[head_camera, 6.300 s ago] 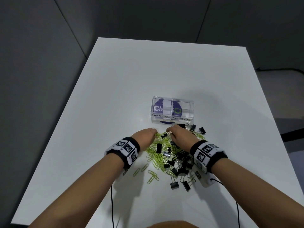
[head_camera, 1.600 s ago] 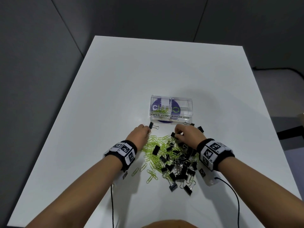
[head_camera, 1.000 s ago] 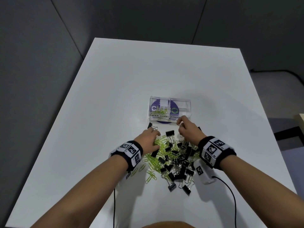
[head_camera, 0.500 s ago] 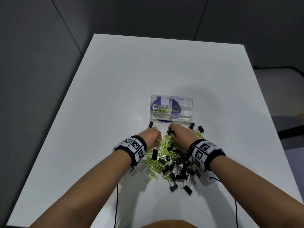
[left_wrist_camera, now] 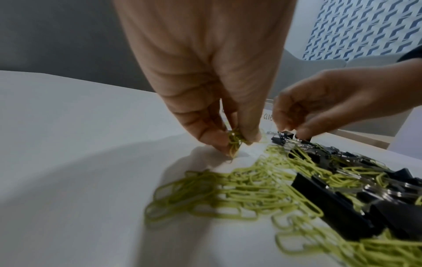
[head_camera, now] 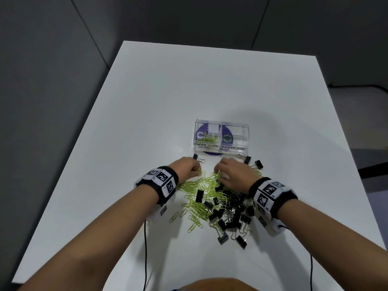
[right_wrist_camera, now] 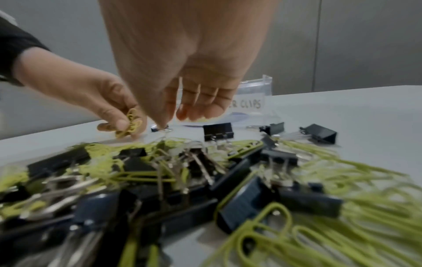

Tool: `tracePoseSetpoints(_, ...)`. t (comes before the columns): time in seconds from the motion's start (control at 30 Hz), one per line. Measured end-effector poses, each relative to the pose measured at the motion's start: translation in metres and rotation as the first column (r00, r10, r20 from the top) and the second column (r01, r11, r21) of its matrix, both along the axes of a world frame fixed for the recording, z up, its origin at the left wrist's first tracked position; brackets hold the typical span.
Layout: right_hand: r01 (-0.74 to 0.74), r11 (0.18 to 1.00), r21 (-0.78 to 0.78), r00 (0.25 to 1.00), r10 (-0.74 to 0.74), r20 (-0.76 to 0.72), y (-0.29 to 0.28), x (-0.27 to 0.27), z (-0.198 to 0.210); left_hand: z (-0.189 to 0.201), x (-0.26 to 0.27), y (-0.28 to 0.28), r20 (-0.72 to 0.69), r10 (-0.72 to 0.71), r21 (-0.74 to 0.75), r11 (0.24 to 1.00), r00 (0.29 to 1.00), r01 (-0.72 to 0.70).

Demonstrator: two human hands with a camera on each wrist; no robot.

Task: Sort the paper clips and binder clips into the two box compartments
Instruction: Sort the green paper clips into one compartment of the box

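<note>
A clear two-compartment box (head_camera: 243,131) stands mid-table. Its left half, labelled PAPER CLIPS, holds a few green paper clips (head_camera: 207,140); the right half, labelled BINDER CLIPS (right_wrist_camera: 248,104), shows none. In front of it lies a mixed pile of green paper clips (head_camera: 197,206) and black binder clips (head_camera: 231,208). At the pile's far left edge, my left hand (left_wrist_camera: 233,142) pinches a small bunch of green paper clips (left_wrist_camera: 235,139). Beside it, my right hand (right_wrist_camera: 163,124) pinches a small black binder clip (left_wrist_camera: 284,137) at the pile's far edge.
Loose binder clips lie just before the box: one at its left corner (head_camera: 197,162) and two at its right (head_camera: 247,159), (head_camera: 258,164). Two thin black cables (head_camera: 145,248) run from my wrists to the near edge. The white table (head_camera: 210,80) extends beyond the box.
My right hand came back from the front of the box to the pile's far edge. My left hand has gathered a bunch of green paper clips between its fingertips.
</note>
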State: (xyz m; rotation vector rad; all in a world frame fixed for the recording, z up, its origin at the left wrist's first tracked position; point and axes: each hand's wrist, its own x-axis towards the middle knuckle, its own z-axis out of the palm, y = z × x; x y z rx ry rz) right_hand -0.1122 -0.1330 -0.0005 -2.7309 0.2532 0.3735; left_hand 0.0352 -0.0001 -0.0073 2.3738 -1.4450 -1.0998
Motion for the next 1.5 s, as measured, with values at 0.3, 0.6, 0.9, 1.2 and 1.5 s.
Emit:
tracePoseSetpoints(0.3,-0.124,0.991,-0.052,0.982,0.115,-0.153,0.008,0.007,-0.009,0.0,-0.001,0.013,0.013,0.027,0.056,0.998,1.0,-0.028)
tracePoseSetpoints(0.6,-0.128,0.986,-0.108,0.989,0.118,-0.093,0.016,0.006,-0.009,0.0,0.004,0.038,-0.006,0.076,0.109,0.991,0.997,-0.075)
tracePoseSetpoints(0.9,-0.12,0.982,-0.146,0.987,0.103,-0.124,0.023,0.007,-0.018,0.0,0.007,0.042,0.041,0.082,0.059,0.995,0.996,-0.084)
tracePoseSetpoints(1.2,-0.265,0.957,-0.115,0.964,0.259,-0.064,0.029,0.001,-0.02,-0.004,-0.004,0.045,0.107,-0.084,0.132,0.989,0.991,0.07)
tracePoseSetpoints(1.5,-0.15,0.982,-0.117,0.989,0.151,-0.001,0.023,-0.007,-0.021,-0.005,-0.017,0.031,0.188,-0.187,0.133,0.978,0.964,0.163)
